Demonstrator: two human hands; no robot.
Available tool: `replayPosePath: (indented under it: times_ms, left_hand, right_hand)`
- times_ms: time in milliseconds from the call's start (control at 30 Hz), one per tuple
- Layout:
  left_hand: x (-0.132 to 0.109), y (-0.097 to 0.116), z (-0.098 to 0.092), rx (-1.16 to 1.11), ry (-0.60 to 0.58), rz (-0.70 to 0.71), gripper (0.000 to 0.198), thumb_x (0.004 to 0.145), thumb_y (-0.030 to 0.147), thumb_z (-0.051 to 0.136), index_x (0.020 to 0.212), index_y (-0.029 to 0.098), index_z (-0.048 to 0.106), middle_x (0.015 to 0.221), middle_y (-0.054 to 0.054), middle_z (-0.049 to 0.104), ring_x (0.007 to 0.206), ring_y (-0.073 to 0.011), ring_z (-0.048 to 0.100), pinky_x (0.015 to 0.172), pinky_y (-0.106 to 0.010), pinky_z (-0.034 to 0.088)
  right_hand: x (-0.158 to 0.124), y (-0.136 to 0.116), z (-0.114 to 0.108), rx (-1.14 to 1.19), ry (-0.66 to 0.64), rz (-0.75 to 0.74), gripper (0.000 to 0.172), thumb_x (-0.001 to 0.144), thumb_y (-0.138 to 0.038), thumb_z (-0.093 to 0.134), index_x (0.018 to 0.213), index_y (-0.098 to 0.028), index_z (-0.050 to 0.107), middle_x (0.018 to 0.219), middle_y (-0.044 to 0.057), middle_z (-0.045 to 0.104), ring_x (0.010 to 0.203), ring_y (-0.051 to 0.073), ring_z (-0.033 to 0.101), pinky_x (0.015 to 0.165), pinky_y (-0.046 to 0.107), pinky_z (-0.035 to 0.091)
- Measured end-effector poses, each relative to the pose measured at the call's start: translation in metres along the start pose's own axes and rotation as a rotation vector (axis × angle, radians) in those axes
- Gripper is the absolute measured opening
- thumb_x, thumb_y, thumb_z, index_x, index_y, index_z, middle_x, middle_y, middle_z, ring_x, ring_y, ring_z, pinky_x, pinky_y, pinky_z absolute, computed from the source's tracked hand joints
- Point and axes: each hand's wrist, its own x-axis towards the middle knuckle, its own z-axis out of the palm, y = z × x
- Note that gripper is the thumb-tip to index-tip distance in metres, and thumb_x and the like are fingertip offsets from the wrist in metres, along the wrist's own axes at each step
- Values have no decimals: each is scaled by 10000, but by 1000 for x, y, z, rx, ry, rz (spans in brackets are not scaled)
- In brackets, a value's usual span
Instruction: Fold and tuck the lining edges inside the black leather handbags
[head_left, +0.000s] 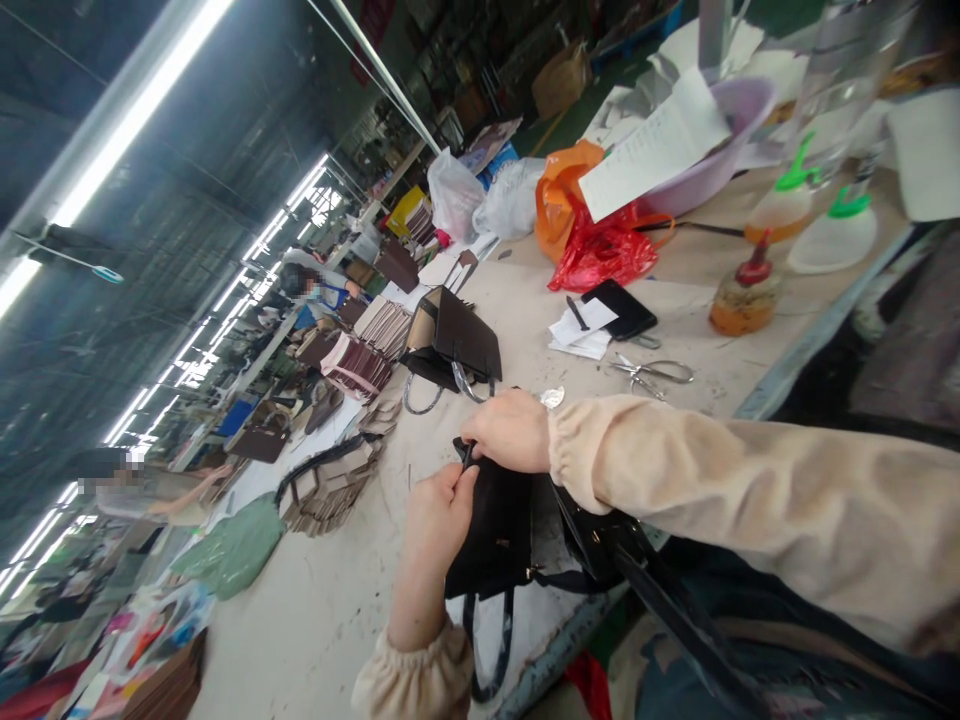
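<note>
A black handbag (491, 535) lies at the table's near edge, a looped handle hanging from its lower side. My left hand (442, 505) pinches the bag's upper edge between thumb and fingers. Close beside it, my right hand (514, 430) is closed on the same edge, its fingertips almost meeting the left ones. My right wrist and sleeve cover part of the bag. Beneath that sleeve, glossy black parts and a thick black strap (667, 610) reach toward my lap; I cannot tell whether they belong to the same bag.
A dark brown handbag (469, 335) stands beyond my hands. Scissors (652, 372), a black phone-like slab (621, 308), glue bottles (742, 300) and a red plastic bag (604, 250) lie to the right. Stacked pieces (334, 485) and a green bag (236, 545) sit left. Two people work farther along.
</note>
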Motion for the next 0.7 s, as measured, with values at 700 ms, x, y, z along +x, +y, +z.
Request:
replayPosePath:
  times_ms: [700]
  left_hand:
    - [1, -3, 9, -88, 4, -27, 414, 865, 442, 411, 550, 173, 414, 478, 35, 380, 492, -104, 376, 517, -231, 246]
  right_hand:
    - [-2, 11, -3, -11, 93, 13, 153, 846, -214, 532, 873, -203, 682, 881, 65, 690, 803, 204, 634, 614, 267, 429]
